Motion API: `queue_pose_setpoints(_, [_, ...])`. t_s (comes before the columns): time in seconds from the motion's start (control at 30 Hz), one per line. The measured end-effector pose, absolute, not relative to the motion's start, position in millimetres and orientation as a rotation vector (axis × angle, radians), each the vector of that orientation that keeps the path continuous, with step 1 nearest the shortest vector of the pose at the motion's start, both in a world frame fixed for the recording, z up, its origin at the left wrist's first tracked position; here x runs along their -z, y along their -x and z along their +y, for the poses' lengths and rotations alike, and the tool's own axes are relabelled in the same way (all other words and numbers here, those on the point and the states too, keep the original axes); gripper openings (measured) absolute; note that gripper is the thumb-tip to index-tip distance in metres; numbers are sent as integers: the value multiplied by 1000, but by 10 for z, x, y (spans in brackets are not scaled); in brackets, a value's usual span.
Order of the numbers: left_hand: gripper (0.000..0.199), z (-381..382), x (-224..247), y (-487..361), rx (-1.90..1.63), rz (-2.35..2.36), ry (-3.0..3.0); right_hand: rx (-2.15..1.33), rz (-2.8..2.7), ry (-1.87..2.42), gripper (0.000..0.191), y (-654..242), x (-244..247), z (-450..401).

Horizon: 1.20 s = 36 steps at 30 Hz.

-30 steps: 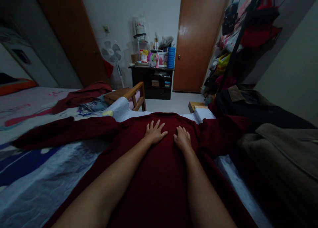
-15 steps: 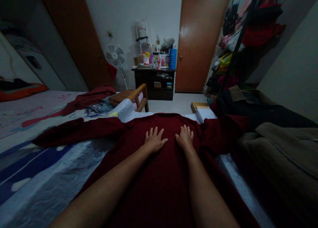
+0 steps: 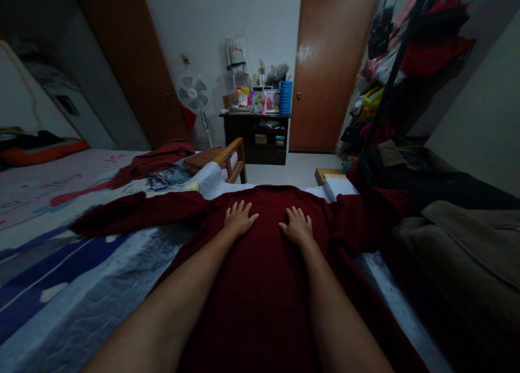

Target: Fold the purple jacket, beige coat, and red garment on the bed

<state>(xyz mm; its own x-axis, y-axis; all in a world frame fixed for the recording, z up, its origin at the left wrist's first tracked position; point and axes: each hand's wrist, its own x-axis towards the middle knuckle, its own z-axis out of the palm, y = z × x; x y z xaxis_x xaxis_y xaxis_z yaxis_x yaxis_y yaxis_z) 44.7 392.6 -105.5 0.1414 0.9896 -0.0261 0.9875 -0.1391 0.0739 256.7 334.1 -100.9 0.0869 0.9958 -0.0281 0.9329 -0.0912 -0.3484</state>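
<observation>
A dark red long-sleeved garment lies spread out in front of me, its collar end away from me and its sleeves stretched to both sides. My left hand rests flat on its upper left part, fingers spread. On the upper right part lies my right hand, also palm down with the fingers apart. Neither hand grips the cloth. Under the garment is a pale blue quilted cover, which shows along both sides.
Folded brown and dark clothes are piled at the right. A bed with a patterned sheet and a reddish garment is at the left. Beyond stand a wooden armrest, a fan, a dark cabinet and a door.
My left hand has slid left across the garment, and my right hand has shifted slightly left and down. The hands are farther apart. The view has turned slightly left.
</observation>
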Motion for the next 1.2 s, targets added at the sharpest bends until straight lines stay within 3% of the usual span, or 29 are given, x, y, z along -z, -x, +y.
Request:
queue_pose_setpoints(0.2, [61,3490,920,-616,-10,1950,-2488,-312,-1812,2262,67,-2561,1032,3342])
queue_pose_setpoints(0.47, [68,2658,960,-676,49,1668,-2478,-212,-1979,1858,43,-2522,1080,3352])
queue_pose_setpoints(1.0, [67,2489,1067,-631,-245,1763,-2474,-280,-2058,2109,56,-2425,945,3279])
queue_pose_setpoints(1.2, [64,2511,1097,-643,-256,1776,-2459,-251,-2160,2062,49,-2388,964,2891])
